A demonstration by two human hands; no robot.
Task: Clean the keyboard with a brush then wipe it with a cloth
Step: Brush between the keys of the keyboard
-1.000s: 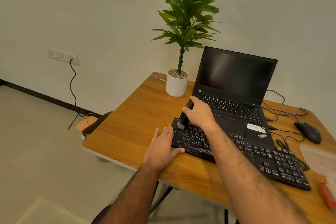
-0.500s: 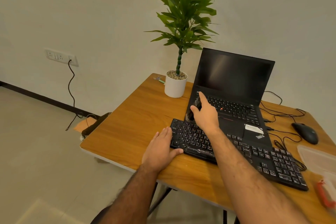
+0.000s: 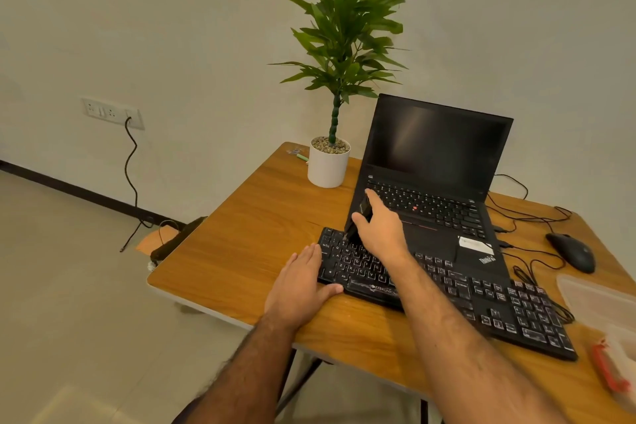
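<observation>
Right hand (image 3: 380,234) grips the dark brush (image 3: 359,217), whose tip has come back down from the laptop's (image 3: 444,182) edge onto the top-left keys of the keyboard (image 3: 488,306), which lies directly in front of the laptop; left hand (image 3: 297,286), fingers flat, steadies the keyboard's left end as before; brushing looks barely begun; no cloth identifiable.
</observation>
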